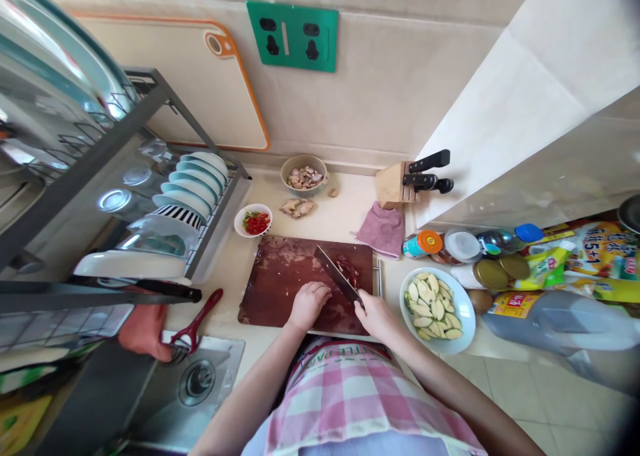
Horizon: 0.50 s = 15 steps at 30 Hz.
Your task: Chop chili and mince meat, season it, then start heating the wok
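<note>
My right hand [374, 315] grips the handle of a kitchen knife [336, 273], its dark blade slanting up and left across the cutting board [280, 276]. To the right of the blade lies a small heap of dark red sliced meat [349, 269]. My left hand [311, 305] rests on the front part of the board, left of the knife, with its fingers curled together. Whatever may be under those fingers is hidden. Wet streaks and small scraps mark the reddish-brown board.
Behind the board stand a bowl of chopped red and green peppers [256, 221], a bowl of pale pieces [304, 177] and a knife block [393, 184]. A plate of sliced vegetable [470, 309] is at right, near jars and bottles. Left are a dish rack [205, 236] and sink [227, 363].
</note>
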{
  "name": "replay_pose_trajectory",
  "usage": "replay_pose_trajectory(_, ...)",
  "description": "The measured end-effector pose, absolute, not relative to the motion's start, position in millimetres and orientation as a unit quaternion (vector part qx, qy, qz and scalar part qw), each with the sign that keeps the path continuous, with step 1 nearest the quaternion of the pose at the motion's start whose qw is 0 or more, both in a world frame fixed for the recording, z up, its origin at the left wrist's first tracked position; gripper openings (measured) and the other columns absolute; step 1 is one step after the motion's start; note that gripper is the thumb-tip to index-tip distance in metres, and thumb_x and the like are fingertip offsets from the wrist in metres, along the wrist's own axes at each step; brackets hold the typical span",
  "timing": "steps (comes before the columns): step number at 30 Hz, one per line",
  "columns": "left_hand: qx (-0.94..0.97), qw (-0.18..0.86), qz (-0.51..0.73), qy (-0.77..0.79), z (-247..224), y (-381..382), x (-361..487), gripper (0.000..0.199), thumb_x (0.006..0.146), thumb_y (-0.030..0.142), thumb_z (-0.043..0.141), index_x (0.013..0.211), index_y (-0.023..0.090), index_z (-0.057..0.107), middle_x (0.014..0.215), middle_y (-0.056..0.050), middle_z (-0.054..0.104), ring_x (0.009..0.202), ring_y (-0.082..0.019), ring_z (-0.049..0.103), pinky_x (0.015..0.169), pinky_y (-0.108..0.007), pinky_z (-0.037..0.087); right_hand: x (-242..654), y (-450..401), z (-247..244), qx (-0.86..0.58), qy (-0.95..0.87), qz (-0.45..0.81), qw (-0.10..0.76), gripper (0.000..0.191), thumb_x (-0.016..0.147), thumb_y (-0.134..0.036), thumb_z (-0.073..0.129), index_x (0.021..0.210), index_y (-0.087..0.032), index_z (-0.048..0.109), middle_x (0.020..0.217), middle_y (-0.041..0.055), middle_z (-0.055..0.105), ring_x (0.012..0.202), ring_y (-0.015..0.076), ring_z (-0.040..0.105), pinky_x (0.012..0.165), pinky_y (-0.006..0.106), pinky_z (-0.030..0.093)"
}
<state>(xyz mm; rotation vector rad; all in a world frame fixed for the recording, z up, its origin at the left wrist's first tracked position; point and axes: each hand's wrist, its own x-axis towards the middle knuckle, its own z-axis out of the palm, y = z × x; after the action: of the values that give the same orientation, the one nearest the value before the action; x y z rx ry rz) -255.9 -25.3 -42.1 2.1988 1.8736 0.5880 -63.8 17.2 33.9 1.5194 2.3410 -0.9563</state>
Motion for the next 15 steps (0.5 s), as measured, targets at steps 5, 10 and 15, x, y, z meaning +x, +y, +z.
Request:
replay_pose_trajectory(5,0.735,0.073,0.186,0.648,-43,-28,-263,0.011,0.082,0.021,0.058,0.088,0.019,0.066,0.087,-0.005,0.068,0.080,-0.018,0.061,0.075,-0.032,0.049,-59,7,40,0.503,0.797,-0.324,0.080,0.018,0.090,-0.022,0.037,0.097,-0.019,0.053,0.082,0.0055,0.067,0.073,0.0159,0.062,0.059,0.023,0.032)
replay_pose_trajectory(10,0.764,0.063,0.182,0.616,-49,-27,-261,0.018,0.081,0.014,0.056,0.095,0.018,0.067,0.097,-0.007,0.068,0.088,-0.020,0.061,0.081,-0.033,0.051,-41,-9,39,0.485,0.813,-0.303,0.106,0.015,0.090,-0.020,0.037,0.090,-0.019,0.052,0.079,0.0044,0.065,0.069,0.0158,0.061,0.057,0.024,0.029)
replay_pose_trajectory(15,0.760,0.099,0.192,0.613,-47,-22,-260,0.016,0.079,0.013,0.058,0.090,0.018,0.068,0.091,-0.007,0.068,0.086,-0.020,0.062,0.078,-0.031,0.052,-66,1,37,0.486,0.809,-0.295,0.152,0.016,0.090,-0.018,0.036,0.094,-0.019,0.051,0.078,0.0064,0.066,0.070,0.0180,0.063,0.055,0.026,0.028)
